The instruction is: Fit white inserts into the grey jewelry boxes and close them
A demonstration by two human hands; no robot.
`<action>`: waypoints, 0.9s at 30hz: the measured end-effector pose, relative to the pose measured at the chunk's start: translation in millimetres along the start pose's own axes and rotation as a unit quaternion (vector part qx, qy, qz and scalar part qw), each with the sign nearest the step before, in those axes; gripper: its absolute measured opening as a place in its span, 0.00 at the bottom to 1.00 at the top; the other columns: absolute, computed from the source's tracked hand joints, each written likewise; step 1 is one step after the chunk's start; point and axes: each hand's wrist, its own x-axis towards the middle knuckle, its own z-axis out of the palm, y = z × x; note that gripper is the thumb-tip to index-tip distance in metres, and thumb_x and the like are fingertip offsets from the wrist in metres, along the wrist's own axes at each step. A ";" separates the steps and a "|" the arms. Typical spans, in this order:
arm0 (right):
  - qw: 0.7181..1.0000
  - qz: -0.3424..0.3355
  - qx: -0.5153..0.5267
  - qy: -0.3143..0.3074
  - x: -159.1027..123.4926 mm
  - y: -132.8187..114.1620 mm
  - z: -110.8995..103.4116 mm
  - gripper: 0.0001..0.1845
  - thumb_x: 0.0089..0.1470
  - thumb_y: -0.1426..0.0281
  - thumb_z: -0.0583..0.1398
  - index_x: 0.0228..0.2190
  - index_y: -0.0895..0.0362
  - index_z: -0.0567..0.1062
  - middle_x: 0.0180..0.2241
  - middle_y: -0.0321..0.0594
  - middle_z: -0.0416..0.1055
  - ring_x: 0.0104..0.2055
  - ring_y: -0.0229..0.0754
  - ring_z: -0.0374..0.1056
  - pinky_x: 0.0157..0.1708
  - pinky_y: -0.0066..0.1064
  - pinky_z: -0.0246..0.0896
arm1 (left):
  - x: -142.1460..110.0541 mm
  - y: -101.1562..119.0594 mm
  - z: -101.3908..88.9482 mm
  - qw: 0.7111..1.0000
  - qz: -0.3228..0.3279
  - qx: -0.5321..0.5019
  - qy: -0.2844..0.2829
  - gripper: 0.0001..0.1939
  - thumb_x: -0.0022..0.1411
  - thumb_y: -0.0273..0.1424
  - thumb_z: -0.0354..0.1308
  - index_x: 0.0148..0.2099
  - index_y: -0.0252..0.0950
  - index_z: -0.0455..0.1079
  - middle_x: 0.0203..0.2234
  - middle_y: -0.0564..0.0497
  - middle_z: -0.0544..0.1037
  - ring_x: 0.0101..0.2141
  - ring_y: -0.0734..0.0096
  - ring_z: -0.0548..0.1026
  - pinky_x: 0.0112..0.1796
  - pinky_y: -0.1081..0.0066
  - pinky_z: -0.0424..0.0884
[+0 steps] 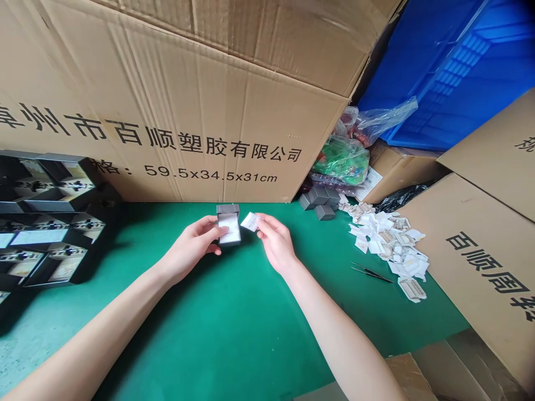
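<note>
My left hand (192,243) grips a small open dark grey jewellery box (228,224) by its side, with the fingers curled around it. The box stands upright on the green mat (234,312), and its lid and white inner pad face me. My right hand (273,242) pinches a small white card insert (251,221) between thumb and fingers. The insert is held just right of the box, close to it, and I cannot tell whether they touch.
Black trays of open boxes (45,223) lie at the left. Closed grey boxes (320,200), a heap of white inserts (388,239) and black tweezers (370,273) lie to the right. Cardboard cartons (167,111) and a blue plastic crate (451,72) rise behind.
</note>
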 end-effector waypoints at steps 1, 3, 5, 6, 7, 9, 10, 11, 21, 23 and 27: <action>1.000 0.004 0.004 -0.007 0.2 -0.7 -0.6 0.17 0.48 0.61 0.68 0.39 0.56 0.80 0.38 0.41 0.78 0.35 0.38 0.69 0.32 0.29 0.61 | 0.2 -0.6 -0.4 1.000 -0.003 -0.004 0.000 0.16 0.51 0.35 0.69 0.42 0.37 0.73 0.36 0.50 0.71 0.34 0.70 0.68 0.26 0.76 0.71; 0.999 0.020 0.015 -0.032 -0.1 -3.2 -1.2 0.17 0.47 0.62 0.69 0.38 0.56 0.79 0.35 0.39 0.78 0.32 0.36 0.68 0.31 0.28 0.62 | 0.7 -1.9 -1.5 1.000 -0.014 -0.011 -0.002 0.17 0.50 0.34 0.69 0.43 0.37 0.73 0.34 0.51 0.72 0.32 0.70 0.69 0.26 0.75 0.71; 0.997 0.040 0.025 -0.062 -1.3 -6.4 -0.8 0.19 0.45 0.65 0.70 0.41 0.56 0.77 0.34 0.37 0.78 0.32 0.36 0.71 0.32 0.28 0.65 | 1.0 -3.1 -2.6 0.999 -0.032 -0.015 -0.002 0.20 0.51 0.34 0.69 0.46 0.38 0.71 0.34 0.52 0.73 0.31 0.71 0.70 0.27 0.74 0.71; 0.996 0.048 0.031 -0.071 -1.9 -7.8 -0.3 0.22 0.45 0.66 0.70 0.43 0.55 0.76 0.35 0.37 0.78 0.33 0.37 0.73 0.33 0.29 0.67 | 1.2 -3.7 -3.1 0.999 -0.039 -0.017 -0.001 0.22 0.51 0.34 0.69 0.49 0.38 0.70 0.35 0.51 0.75 0.30 0.72 0.70 0.27 0.74 0.71; 0.995 0.054 0.037 -0.073 -2.5 -8.9 0.3 0.24 0.44 0.67 0.70 0.45 0.54 0.75 0.36 0.37 0.78 0.34 0.38 0.74 0.35 0.30 0.69 | 1.3 -4.1 -3.5 0.999 -0.045 -0.018 0.001 0.25 0.52 0.33 0.68 0.52 0.38 0.69 0.36 0.51 0.76 0.30 0.72 0.70 0.27 0.74 0.71; 0.996 0.053 0.049 -0.061 -3.2 -9.7 1.9 0.26 0.43 0.68 0.71 0.46 0.54 0.74 0.39 0.38 0.78 0.37 0.41 0.77 0.39 0.32 0.72 | 1.4 -4.6 -4.0 0.998 -0.054 -0.016 0.006 0.28 0.53 0.33 0.68 0.57 0.39 0.67 0.38 0.49 0.77 0.29 0.72 0.71 0.27 0.73 0.72; 0.996 0.047 0.054 -0.047 -3.2 -9.4 2.6 0.25 0.43 0.68 0.71 0.44 0.55 0.75 0.39 0.38 0.78 0.38 0.42 0.77 0.41 0.33 0.73 | 1.3 -4.6 -4.1 0.998 -0.056 -0.012 0.004 0.28 0.54 0.32 0.68 0.57 0.38 0.67 0.38 0.49 0.77 0.29 0.72 0.72 0.27 0.73 0.72; 0.997 0.040 0.058 -0.034 -2.9 -8.7 3.4 0.23 0.43 0.68 0.71 0.43 0.55 0.75 0.39 0.38 0.77 0.38 0.42 0.77 0.43 0.34 0.73 | 1.2 -4.4 -4.1 0.998 -0.058 -0.007 -0.001 0.27 0.54 0.32 0.68 0.56 0.38 0.69 0.37 0.48 0.78 0.30 0.71 0.72 0.27 0.73 0.72; 0.994 -0.068 -0.064 0.052 -7.0 0.7 9.6 0.22 0.50 0.65 0.68 0.48 0.55 0.75 0.41 0.41 0.78 0.42 0.43 0.73 0.43 0.35 0.69 | 0.9 -2.7 -3.1 0.999 -0.043 0.017 -0.011 0.21 0.55 0.36 0.67 0.51 0.36 0.74 0.39 0.47 0.79 0.31 0.69 0.74 0.28 0.73 0.72; 0.977 -0.131 -0.152 0.073 -12.0 2.2 11.5 0.19 0.54 0.64 0.65 0.48 0.55 0.76 0.41 0.41 0.78 0.40 0.42 0.72 0.42 0.34 0.69 | 1.5 -3.9 -3.7 0.999 -0.050 0.019 -0.007 0.22 0.56 0.39 0.67 0.52 0.36 0.73 0.38 0.47 0.79 0.30 0.69 0.74 0.28 0.72 0.72; 0.924 -0.261 -0.275 0.042 -22.7 1.8 16.3 0.13 0.61 0.65 0.59 0.45 0.53 0.78 0.42 0.42 0.77 0.40 0.43 0.72 0.41 0.35 0.70 | 2.6 -6.5 -4.8 0.998 -0.064 0.014 0.003 0.28 0.55 0.40 0.68 0.55 0.36 0.70 0.36 0.48 0.80 0.30 0.69 0.74 0.28 0.72 0.72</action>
